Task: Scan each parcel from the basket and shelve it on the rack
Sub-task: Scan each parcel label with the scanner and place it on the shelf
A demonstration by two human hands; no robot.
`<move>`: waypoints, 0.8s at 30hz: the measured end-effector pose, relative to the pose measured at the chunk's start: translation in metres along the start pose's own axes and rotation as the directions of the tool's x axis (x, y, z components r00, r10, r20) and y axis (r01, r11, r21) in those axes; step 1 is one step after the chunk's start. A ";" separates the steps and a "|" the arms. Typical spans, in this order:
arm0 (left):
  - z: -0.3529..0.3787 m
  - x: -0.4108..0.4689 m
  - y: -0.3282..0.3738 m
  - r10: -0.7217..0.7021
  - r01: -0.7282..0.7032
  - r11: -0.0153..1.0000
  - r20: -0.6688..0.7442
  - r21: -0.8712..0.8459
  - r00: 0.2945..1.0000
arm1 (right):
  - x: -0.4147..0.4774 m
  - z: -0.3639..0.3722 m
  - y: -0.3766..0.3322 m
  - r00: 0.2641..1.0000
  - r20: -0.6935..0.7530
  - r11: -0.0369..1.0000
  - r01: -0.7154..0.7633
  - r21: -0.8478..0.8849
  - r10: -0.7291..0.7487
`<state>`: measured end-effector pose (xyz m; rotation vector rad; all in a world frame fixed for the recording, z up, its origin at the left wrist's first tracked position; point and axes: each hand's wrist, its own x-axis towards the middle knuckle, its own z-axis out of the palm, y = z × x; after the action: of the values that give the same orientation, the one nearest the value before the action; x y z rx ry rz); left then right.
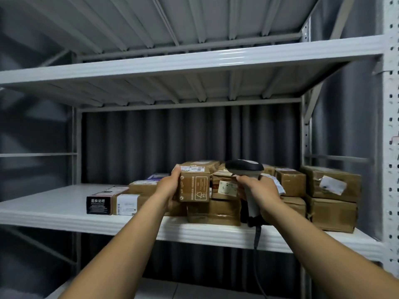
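From my remote seat I see the left hand [170, 187] gripping one small brown parcel [194, 187] by its left side, thumb up at the top edge and fingers curled underneath. A white label lies on the parcel's top face, and printed marks are on the face turned to me. The right hand [260, 190] is wrapped round the pale handle of the scanner [245, 168], just to the right of the parcel. The scanner's dark head sits near the parcel's upper right corner, not touching it. A cable [257, 236] hangs from the handle's base, down past the shelf edge.

The parcel is held between the two hands, above the front of the white rack shelf [54, 203] and directly over a larger brown box [213, 212]. I cannot tell whether it rests on that box.

Counted: two hands, one scanner, one parcel in hand. On the shelf I make out roughly a dozen parcels (the middle of the pile overlaps too much for an exact tally). They include one long box with a black end [98, 205] at the far left and two big cartons stacked at the far right, the upper carton [332, 183] on the lower carton [332, 214]. Two more shelf boards show above the loaded one.
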<state>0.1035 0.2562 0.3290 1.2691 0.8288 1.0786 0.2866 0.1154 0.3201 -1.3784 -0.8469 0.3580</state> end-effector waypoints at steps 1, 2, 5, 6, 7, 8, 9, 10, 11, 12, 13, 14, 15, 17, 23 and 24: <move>0.004 0.010 -0.002 0.002 -0.002 0.999 -0.005 0.032 1.000 | 0.004 0.000 0.002 1.000 -0.001 1.000 -0.001 -0.014 0.000; 0.006 0.019 -0.004 0.010 -0.009 0.997 -0.011 0.073 1.000 | 0.007 0.001 0.004 1.000 0.002 1.000 -0.003 -0.030 0.003; 0.011 0.041 -0.013 0.073 -0.065 0.973 -0.030 0.221 0.997 | 0.017 0.005 0.008 1.000 -0.002 0.998 0.002 -0.067 -0.002; 0.012 0.043 -0.015 0.118 -0.103 0.945 -0.029 0.310 0.993 | 0.021 0.006 0.010 1.000 -0.008 0.998 0.004 -0.071 -0.004; 0.012 0.044 -0.016 0.185 -0.161 0.900 -0.022 0.406 0.983 | 0.024 0.007 0.011 1.000 -0.014 0.997 0.003 -0.075 -0.004; 0.012 0.044 -0.017 0.260 -0.223 0.842 -0.007 0.492 0.966 | 0.026 0.008 0.012 1.000 -0.017 0.997 0.000 -0.077 -0.001; 0.011 0.042 -0.018 0.332 -0.287 0.783 0.020 0.552 0.943 | 0.029 0.009 0.013 1.000 -0.019 0.997 -0.002 -0.083 0.000; 0.009 0.040 -0.020 0.393 -0.352 0.728 0.063 0.588 0.918 | 0.029 0.010 0.012 1.000 -0.024 0.996 0.001 -0.090 -0.003; 0.007 0.040 -0.022 0.433 -0.415 0.682 0.124 0.602 0.893 | 0.030 0.011 0.012 0.999 -0.031 0.995 0.007 -0.095 -0.010; 0.005 0.041 -0.024 0.450 -0.461 0.644 0.185 0.610 0.873 | 0.032 0.011 0.012 0.999 -0.038 0.995 0.015 -0.098 -0.019; 0.002 0.044 -0.026 0.457 -0.490 0.602 0.232 0.630 0.859 | 0.034 0.012 0.012 0.999 -0.045 0.994 0.023 -0.103 -0.028; 0.000 0.047 -0.028 0.463 -0.504 0.551 0.259 0.664 0.848 | 0.035 0.012 0.013 0.998 -0.053 0.993 0.028 -0.112 -0.034; -0.001 0.049 -0.029 0.470 -0.506 0.501 0.271 0.702 0.840 | 0.036 0.012 0.013 0.997 -0.061 0.992 0.034 -0.119 -0.042; 0.000 0.052 -0.029 0.493 -0.511 0.453 0.272 0.730 0.826 | 0.038 0.013 0.015 0.996 -0.068 0.993 0.042 -0.114 -0.050; 0.009 0.063 -0.015 0.470 -0.510 0.407 0.305 0.758 0.828 | 0.039 0.015 0.016 0.997 -0.041 0.990 0.064 -0.123 -0.069; 0.010 0.065 -0.012 0.470 -0.510 0.387 0.311 0.768 0.826 | 0.040 0.015 0.016 0.997 -0.029 0.990 0.066 -0.123 -0.070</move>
<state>0.1349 0.3152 0.3239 2.4969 1.0029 1.1266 0.3064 0.1563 0.3166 -1.4609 -0.8981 0.2330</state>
